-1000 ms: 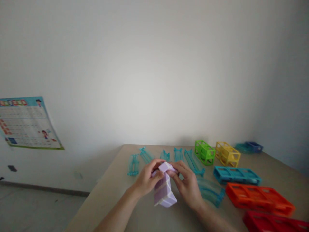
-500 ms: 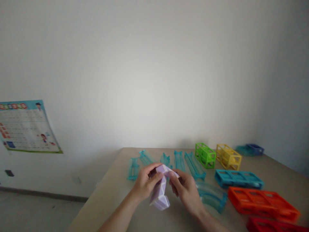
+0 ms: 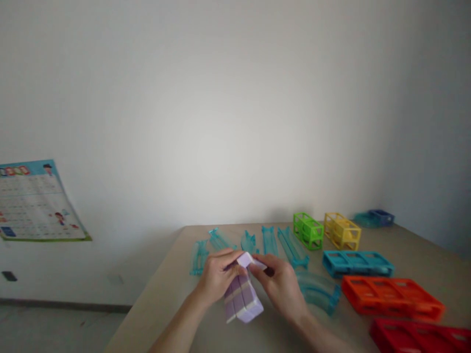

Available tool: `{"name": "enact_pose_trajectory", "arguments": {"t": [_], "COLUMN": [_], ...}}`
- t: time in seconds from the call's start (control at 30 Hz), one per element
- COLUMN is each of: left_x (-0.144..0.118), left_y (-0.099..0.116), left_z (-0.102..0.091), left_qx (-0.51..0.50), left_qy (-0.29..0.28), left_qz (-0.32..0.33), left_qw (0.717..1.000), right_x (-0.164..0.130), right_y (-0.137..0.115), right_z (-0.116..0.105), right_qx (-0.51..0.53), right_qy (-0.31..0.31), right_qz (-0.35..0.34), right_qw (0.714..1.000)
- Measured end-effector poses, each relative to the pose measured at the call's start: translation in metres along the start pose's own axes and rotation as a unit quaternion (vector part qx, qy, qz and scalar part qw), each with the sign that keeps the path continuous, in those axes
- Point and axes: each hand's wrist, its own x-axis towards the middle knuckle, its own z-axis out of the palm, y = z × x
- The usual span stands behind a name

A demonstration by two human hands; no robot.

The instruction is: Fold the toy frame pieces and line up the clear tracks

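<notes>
**Two hands on the purple block, now turned lower**

Both your hands are closed around the purple folding block (image 3: 241,294), which you hold just above the table (image 3: 172,299) near its front edge. Compared with half a second ago, its lower end has swung from your 7 o'clock toward 5 o'clock, so the twisting work seems to go on. Your left hand (image 3: 217,278) wraps the upper part from 9 o'clock, thumb on top. Your right hand (image 3: 281,287) pinches the top segment from 3 o'clock, wrist low. At 2 o'clock lies the curved teal track (image 3: 318,290), apart from your hands.
</notes>
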Motion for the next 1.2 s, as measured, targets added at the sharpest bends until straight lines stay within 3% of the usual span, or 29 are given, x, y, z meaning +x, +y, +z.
{"name": "enact_pose_trajectory", "arguments": {"t": [0.1, 0.43, 0.57, 0.7, 0.97, 1.13, 1.2], "left_x": [0.0, -0.003, -0.004, -0.003, -0.005, -0.006, -0.007], "left_y": [-0.001, 0.003, 0.001, -0.001, -0.002, -0.006, -0.009], "left_z": [0.0, 0.01, 0.009, 0.004, 0.009, 0.013, 0.013], "left_qx": [0.039, 0.095, 0.116, 0.104, 0.107, 0.097, 0.104], "left_qy": [0.026, 0.07, 0.059, 0.063, 0.077, 0.125, 0.141], "left_qz": [0.0, 0.023, 0.035, 0.043, 0.0, 0.008, 0.013], "left_qw": [0.999, 0.993, 0.991, 0.992, 0.991, 0.987, 0.984], "right_x": [-0.003, -0.003, 0.002, 0.006, -0.003, -0.011, -0.013], "right_y": [0.003, 0.004, 0.008, 0.008, -0.006, -0.012, -0.012], "right_z": [0.003, 0.005, 0.005, 0.002, 0.0, 0.003, 0.005], "right_qx": [-0.083, -0.102, -0.047, 0.058, -0.075, -0.053, -0.028], "right_qy": [0.022, 0.069, 0.05, -0.018, 0.033, -0.014, -0.024], "right_qz": [-0.06, -0.039, 0.029, 0.079, -0.048, -0.118, -0.116], "right_qw": [0.994, 0.992, 0.997, 0.995, 0.995, 0.992, 0.993]}}
